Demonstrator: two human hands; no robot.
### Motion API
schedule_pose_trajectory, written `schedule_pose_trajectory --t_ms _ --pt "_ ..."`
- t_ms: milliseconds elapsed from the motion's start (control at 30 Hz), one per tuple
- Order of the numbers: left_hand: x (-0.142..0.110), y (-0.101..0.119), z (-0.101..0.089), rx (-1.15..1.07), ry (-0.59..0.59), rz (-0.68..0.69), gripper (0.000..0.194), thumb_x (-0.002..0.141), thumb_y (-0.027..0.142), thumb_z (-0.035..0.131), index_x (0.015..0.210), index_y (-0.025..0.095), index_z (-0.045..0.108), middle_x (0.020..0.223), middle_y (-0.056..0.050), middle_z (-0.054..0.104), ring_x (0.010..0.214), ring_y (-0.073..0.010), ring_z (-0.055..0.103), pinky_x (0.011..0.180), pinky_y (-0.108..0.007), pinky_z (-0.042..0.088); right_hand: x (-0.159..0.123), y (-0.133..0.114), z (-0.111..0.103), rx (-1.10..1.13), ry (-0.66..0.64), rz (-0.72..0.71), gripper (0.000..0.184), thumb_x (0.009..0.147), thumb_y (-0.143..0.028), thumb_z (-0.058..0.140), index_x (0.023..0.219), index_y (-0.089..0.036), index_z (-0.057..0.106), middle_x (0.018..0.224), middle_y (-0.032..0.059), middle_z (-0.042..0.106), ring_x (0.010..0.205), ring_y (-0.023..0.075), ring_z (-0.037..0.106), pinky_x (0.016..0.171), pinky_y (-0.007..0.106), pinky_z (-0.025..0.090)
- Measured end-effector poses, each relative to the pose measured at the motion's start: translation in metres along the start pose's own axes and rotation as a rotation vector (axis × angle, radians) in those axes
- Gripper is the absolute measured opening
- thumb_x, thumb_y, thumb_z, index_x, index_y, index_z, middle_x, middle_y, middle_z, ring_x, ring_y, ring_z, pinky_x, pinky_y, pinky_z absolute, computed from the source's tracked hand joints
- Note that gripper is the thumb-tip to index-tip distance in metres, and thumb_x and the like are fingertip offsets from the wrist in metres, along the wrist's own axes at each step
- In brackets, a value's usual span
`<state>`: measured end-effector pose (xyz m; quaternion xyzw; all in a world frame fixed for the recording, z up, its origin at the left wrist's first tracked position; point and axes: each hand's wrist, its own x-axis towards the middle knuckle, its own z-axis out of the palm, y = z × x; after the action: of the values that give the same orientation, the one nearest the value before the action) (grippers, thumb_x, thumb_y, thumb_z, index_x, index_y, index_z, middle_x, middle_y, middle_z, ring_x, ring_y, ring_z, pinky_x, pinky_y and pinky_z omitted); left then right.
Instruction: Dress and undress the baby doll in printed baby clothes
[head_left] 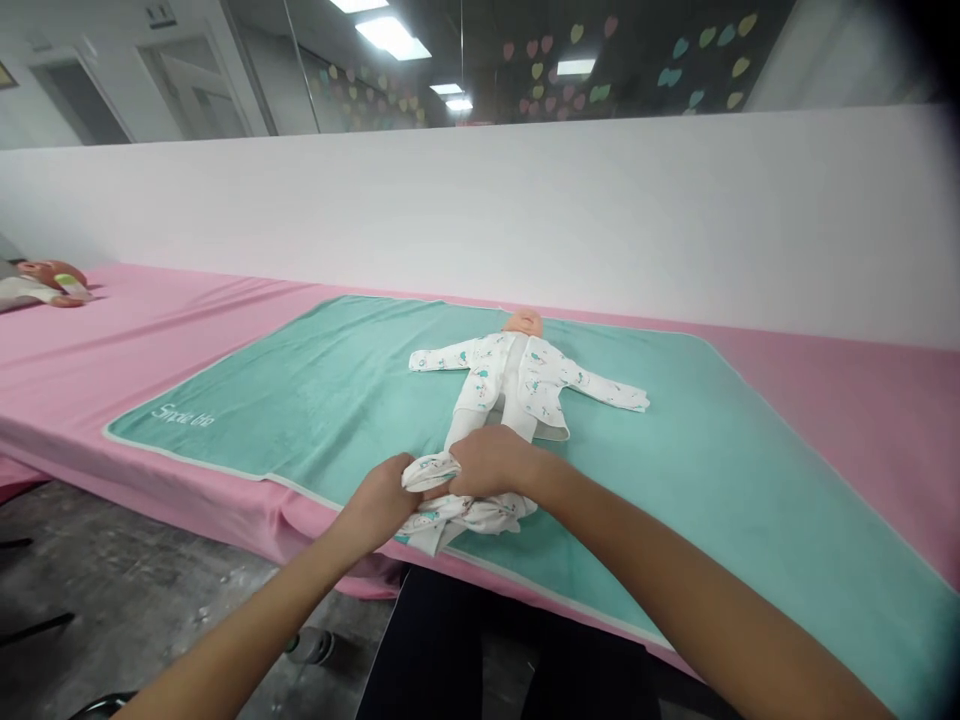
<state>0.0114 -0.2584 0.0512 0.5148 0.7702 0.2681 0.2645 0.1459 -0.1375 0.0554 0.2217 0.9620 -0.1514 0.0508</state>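
Observation:
A baby doll [525, 322] lies on its back on a green blanket [300, 370], its head toward the wall. It wears a patterned white jacket [546, 375], open at the front with both sleeves spread out. At the doll's feet is a bunched pair of patterned white baby pants [480, 515]. My left hand [381, 500] is closed on the gathered cloth at its left side. My right hand [491, 462] is closed on the same cloth beside the doll's lower legs. The doll's feet are hidden by the cloth and my hands.
A pink cloth [247, 515] covers the table under the blanket. At the far left lies another doll [52, 280]. A white wall [480, 220] rises along the table's back edge. On the floor below stands a bottle-like container [311, 646].

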Motion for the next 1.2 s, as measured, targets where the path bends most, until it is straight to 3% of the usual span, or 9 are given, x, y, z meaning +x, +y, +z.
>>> schedule_pose_trajectory --t_ms 200,300,467,600,733,833,933,1067,1200 --pt "-0.001 -0.001 -0.006 -0.117 -0.305 -0.002 0.021 0.069 0.033 0.055 0.082 0.019 0.064 0.079 -0.001 0.068 0.070 -0.0195 0.058 0.057 -0.024 0.036 -0.017 -0.009 0.005 0.009 0.128 0.097 0.029 0.072 -0.047 0.049 0.074 -0.019 0.056 0.073 0.0046 0.062 0.063 0.0186 0.054 0.050 0.026 0.030" --pt "-0.005 -0.001 -0.007 -0.233 -0.341 -0.025 0.027 0.067 0.034 0.057 0.085 0.016 0.064 0.076 -0.002 0.067 0.066 -0.0189 0.056 0.055 -0.025 0.038 -0.028 -0.008 0.005 0.144 0.182 0.110 0.025 0.073 -0.044 0.050 0.072 -0.020 0.054 0.071 0.0018 0.061 0.064 0.0170 0.054 0.052 0.026 0.030" --pt "-0.002 -0.001 -0.008 -0.392 -0.336 0.110 0.034 0.067 0.032 0.056 0.095 0.015 0.064 0.079 -0.003 0.067 0.075 -0.0212 0.059 0.064 -0.028 0.044 -0.042 0.000 -0.002 0.544 0.130 0.034 0.025 0.071 -0.040 0.058 0.088 -0.023 0.060 0.082 -0.0006 0.063 0.071 0.0171 0.056 0.057 0.026 0.035" --pt "0.019 -0.006 -0.008 -0.269 -0.230 0.216 0.025 0.068 0.033 0.054 0.086 0.017 0.062 0.080 0.000 0.067 0.079 -0.0213 0.059 0.065 -0.026 0.044 -0.045 0.002 -0.006 0.700 0.134 -0.020 0.032 0.067 -0.028 0.062 0.098 -0.024 0.059 0.089 -0.0011 0.063 0.078 0.0183 0.056 0.062 0.027 0.038" --pt "0.037 -0.016 0.000 -0.116 0.046 0.308 0.020 0.070 0.030 0.053 0.086 0.019 0.057 0.081 0.001 0.065 0.077 -0.0192 0.058 0.063 -0.025 0.043 -0.041 0.000 0.004 0.712 0.292 -0.014 0.037 0.069 -0.028 0.062 0.105 -0.024 0.055 0.094 0.0004 0.062 0.083 0.0194 0.055 0.066 0.028 0.039" --pt "0.040 -0.023 0.011 -0.192 0.087 0.367 0.028 0.070 0.029 0.056 0.096 0.020 0.051 0.085 0.000 0.063 0.078 -0.0180 0.058 0.067 -0.026 0.043 -0.036 0.000 0.018 0.597 0.437 0.063 0.028 0.073 -0.031 0.059 0.099 -0.022 0.054 0.088 0.0008 0.061 0.078 0.0186 0.055 0.064 0.028 0.037" --pt "0.038 -0.024 0.014 -0.387 -0.011 0.334 0.033 0.070 0.032 0.060 0.098 0.019 0.049 0.088 -0.001 0.062 0.080 -0.0182 0.057 0.067 -0.026 0.044 -0.032 0.001 0.025 0.499 0.538 0.099 0.020 0.077 -0.033 0.057 0.092 -0.022 0.053 0.083 -0.0003 0.061 0.074 0.0171 0.054 0.063 0.028 0.034" --pt "0.043 -0.023 -0.004 -0.586 -0.163 0.178 0.033 0.067 0.032 0.065 0.093 0.018 0.052 0.087 -0.002 0.062 0.079 -0.0185 0.057 0.066 -0.026 0.044 -0.033 0.011 0.014 0.540 0.511 0.108 0.031 0.073 -0.046 0.061 0.091 -0.022 0.054 0.081 -0.0008 0.060 0.072 0.0163 0.053 0.060 0.026 0.034" --pt "0.057 -0.026 -0.026 -0.767 -0.505 0.197 0.037 0.072 0.036 0.062 0.102 0.017 0.054 0.099 -0.006 0.062 0.091 -0.0214 0.058 0.077 -0.031 0.045 -0.041 0.032 0.000 0.795 0.382 0.120 0.038 0.076 -0.056 0.054 0.088 -0.020 0.058 0.075 -0.0006 0.058 0.066 0.0141 0.051 0.058 0.026 0.035"
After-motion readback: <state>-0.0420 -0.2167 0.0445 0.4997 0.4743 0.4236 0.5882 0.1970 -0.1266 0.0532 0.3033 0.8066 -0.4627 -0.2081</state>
